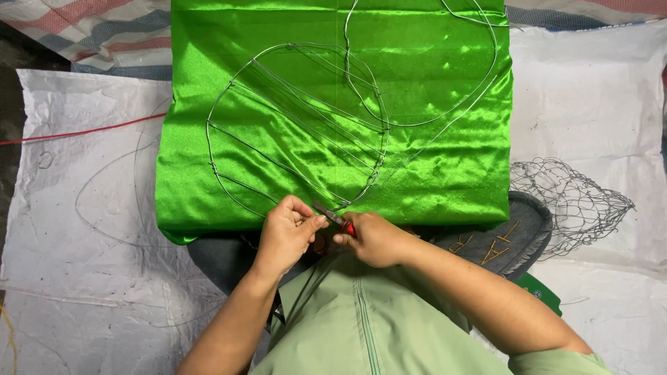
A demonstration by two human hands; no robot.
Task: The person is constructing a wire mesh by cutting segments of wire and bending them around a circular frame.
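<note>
Wire frame on green satin cloth, left hand fingers pinching its rim, right hand clenched on red-handled pliers

The right hand hides most of the red-handled pliers; the second wire loop perhaps continues past the top edge.

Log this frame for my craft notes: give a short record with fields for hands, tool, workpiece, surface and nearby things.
left hand: left hand pinches the near rim of the wire frame
right hand: right hand grips red-handled pliers at the same spot
workpiece: round frame with crossing wires
surface: shiny green cloth over white sheets
nearby: second wire loop behind; wire mesh basket to the right
</note>
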